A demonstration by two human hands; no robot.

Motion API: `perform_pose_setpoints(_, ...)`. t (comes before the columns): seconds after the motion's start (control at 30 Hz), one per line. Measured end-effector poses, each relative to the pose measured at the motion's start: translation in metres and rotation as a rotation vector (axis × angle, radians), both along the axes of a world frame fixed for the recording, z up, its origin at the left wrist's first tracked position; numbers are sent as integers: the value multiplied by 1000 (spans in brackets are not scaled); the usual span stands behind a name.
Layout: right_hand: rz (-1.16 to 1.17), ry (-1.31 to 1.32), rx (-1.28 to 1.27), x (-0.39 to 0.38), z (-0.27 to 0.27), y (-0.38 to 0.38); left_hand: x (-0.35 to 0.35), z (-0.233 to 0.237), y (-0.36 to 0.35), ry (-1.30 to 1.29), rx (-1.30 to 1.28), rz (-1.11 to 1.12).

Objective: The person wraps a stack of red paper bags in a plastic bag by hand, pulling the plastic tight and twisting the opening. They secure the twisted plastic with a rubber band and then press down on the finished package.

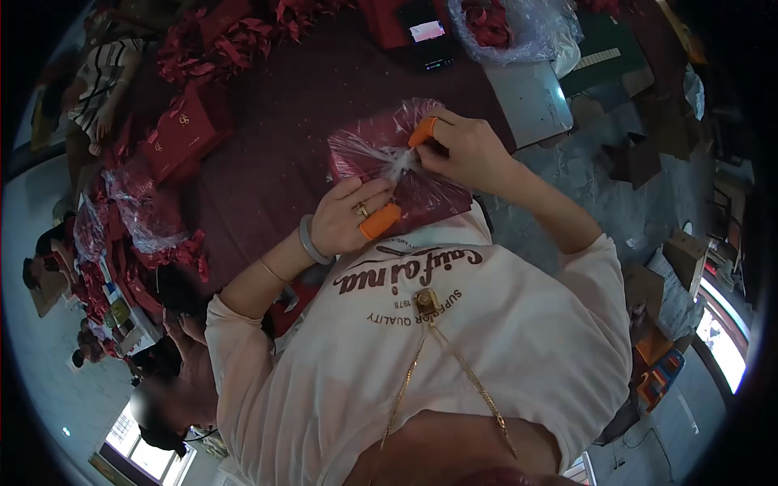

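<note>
A red box (347, 159) wrapped in a clear plastic bag (397, 166) lies before me at the table's near edge. The bag's film is gathered into a whitish twist over the middle of the box. My left hand (350, 217), wearing a ring, a bangle and an orange finger cover, rests on the near left of the bag, its fingers closed against the gathered film. From the right, my right hand (468, 152) pinches the twist, with another orange cover on one digit. The film between its fingertips is partly hidden.
A dark red cloth (267, 162) covers the table. Red boxes (185, 130) and red shredded filling (219, 49) line its left and far sides. A phone (428, 40) and a plastic bag with red contents (515, 31) lie at the back. Another person (174, 389) is at lower left.
</note>
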State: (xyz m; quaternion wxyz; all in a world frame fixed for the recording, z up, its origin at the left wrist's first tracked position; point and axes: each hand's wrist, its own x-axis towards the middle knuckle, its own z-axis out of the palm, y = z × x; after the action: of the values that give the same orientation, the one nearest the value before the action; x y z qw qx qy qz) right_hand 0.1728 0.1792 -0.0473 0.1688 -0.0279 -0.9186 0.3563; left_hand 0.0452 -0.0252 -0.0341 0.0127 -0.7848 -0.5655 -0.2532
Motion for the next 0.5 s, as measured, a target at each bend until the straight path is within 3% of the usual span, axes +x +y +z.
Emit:
perform_pose_setpoints(0.07,-9,-1,0,1,-2,0,0,-3,0,-78,-36,8)
perform_pose_setpoints(0.13,-16,-5,-9,2,-4,4,5,-8,4,-219,-49,219)
perform_pose_setpoints(0.17,-14,-6,-11,3,-4,6,8,-6,6,-220,-51,221)
perform_pose_setpoints(0.23,61,-50,-227,5,-2,9,14,2,13,-262,60,556)
perform_pose_setpoints(0.37,29,-74,-379,5,6,7,22,12,13,-319,156,627)
perform_pose_setpoints(0.5,90,27,-185,4,-4,8,28,11,10,-81,145,469)
